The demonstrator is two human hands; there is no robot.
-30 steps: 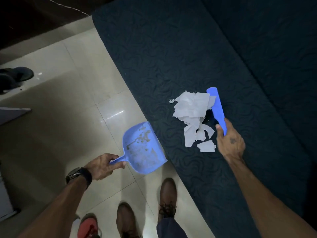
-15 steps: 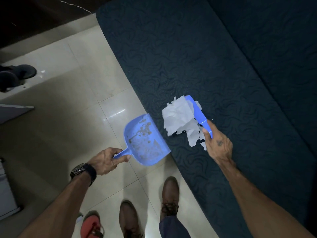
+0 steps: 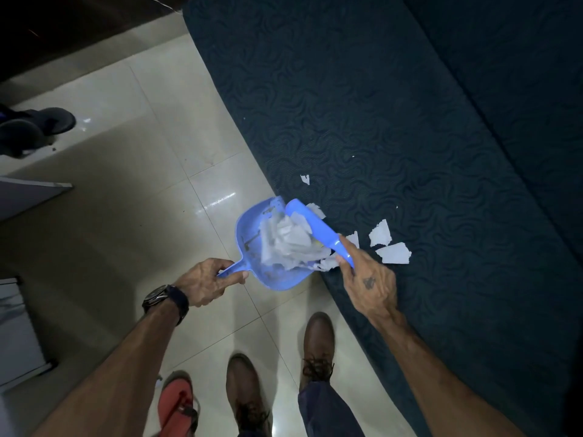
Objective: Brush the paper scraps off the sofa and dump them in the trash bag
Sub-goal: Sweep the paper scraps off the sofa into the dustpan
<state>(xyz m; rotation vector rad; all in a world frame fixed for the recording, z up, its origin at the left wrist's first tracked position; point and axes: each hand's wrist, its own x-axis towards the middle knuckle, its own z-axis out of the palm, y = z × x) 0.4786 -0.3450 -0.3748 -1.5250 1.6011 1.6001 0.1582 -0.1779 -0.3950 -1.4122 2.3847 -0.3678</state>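
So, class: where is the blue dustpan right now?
In the head view, low centre: the dustpan is held by the left hand against the sofa edge.

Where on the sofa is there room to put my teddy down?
The dark blue patterned sofa seat is bare beyond the small stray scrap, up to the backrest. Near the front edge it's crowded: torn white paper scraps, blue brush, blue plastic dustpan.

Open sofa (image 3: pixel 378 105) seat beyond scraps (image 3: pixel 392 253)

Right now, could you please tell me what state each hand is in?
Left hand: closed around the dustpan handle.
Right hand: closed around the brush handle, pushing paper scraps into the pan.
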